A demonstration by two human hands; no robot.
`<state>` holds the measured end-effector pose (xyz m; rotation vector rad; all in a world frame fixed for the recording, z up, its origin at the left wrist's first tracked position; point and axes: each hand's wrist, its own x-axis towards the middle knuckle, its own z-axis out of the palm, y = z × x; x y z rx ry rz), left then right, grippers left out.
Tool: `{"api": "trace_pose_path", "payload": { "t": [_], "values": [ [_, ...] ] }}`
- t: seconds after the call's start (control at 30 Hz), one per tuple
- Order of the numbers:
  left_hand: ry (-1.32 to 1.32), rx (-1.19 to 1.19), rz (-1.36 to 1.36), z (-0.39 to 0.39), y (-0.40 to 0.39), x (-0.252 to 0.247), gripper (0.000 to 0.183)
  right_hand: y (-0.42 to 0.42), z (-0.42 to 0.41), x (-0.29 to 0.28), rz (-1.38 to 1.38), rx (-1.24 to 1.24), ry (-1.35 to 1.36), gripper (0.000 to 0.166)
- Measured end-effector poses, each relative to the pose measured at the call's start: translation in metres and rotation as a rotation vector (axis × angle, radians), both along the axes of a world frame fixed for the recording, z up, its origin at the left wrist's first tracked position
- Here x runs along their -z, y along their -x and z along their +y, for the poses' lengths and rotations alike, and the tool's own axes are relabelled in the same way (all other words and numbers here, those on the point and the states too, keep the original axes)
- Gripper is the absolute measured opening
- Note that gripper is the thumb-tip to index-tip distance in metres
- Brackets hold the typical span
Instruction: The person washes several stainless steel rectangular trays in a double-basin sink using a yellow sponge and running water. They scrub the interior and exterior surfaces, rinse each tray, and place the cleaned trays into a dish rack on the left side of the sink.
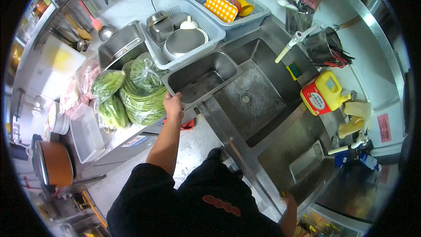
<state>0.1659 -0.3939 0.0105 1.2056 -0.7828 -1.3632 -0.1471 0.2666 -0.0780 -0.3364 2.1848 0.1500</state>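
My left hand (173,105) grips the near left rim of a deep rectangular steel food pan (201,80). The pan lies tilted across the left edge of an empty steel sink basin (250,95). Far to the right, my right hand (288,200) is at the front edge of a second sink basin (279,151); a small yellow thing shows at its fingertips, and whether it is held cannot be told. A shallow steel pan (307,161) lies in that basin. Bagged green long beans (144,105) and bagged leafy greens (113,113) are left of my left hand.
Behind the pan stand a grey plastic basket (215,36) with lidded pots and another (263,14) with colourful dishes. Faucets (292,44), a yellow-green sponge (293,71) and a yellow jug (324,93) line the sink's back. A clear plastic bin (86,133) sits at left.
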Motion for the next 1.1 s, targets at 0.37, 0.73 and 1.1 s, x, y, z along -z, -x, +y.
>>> {"api": "trace_pose_path", "payload": {
  "t": [0.37, 0.73, 1.1],
  "values": [
    [-0.029, 0.159, -0.166, -0.005, -0.002, 0.022, 0.013, 0.003, 0.016, 0.027, 0.214, 0.129, -0.071, 0.052],
    [0.038, 0.222, -0.172, 0.013, 0.02, -0.018, 0.019, -0.007, 0.01, 0.02, 0.423, 0.224, 0.058, 0.048],
    [0.129, 0.881, -0.093, 0.101, 0.103, -0.057, 0.034, 0.063, -0.026, -0.101, 0.939, 0.406, 0.929, 0.062]
  ]
}}
